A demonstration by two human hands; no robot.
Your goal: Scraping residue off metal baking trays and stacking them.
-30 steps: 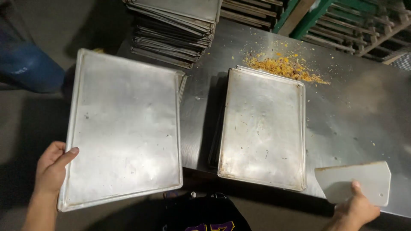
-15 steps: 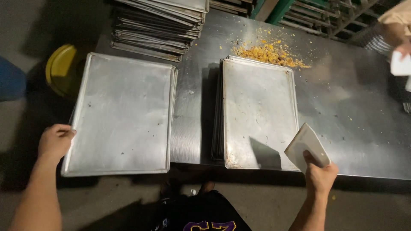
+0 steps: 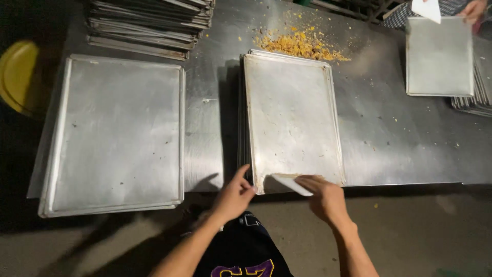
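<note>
A stack of metal baking trays (image 3: 292,113) lies in the middle of the steel table (image 3: 389,133). My right hand (image 3: 322,195) holds a white plastic scraper (image 3: 289,183) flat against the near edge of the top tray. My left hand (image 3: 237,192) touches the stack's near left corner with its fingertips. A second pile of trays (image 3: 118,133) lies to the left and overhangs the table's near edge; neither hand touches it.
Yellow-orange crumbs (image 3: 300,46) are heaped behind the middle stack. More stacked trays (image 3: 148,23) stand at the back left. A yellow round lid (image 3: 18,77) sits off the table's left end. At the far right another person's hand (image 3: 474,9) works over a tray (image 3: 438,56).
My left hand let go of the left tray pile and moved to the middle stack's corner. My right hand brought the scraper down from the air onto the top tray's near edge.
</note>
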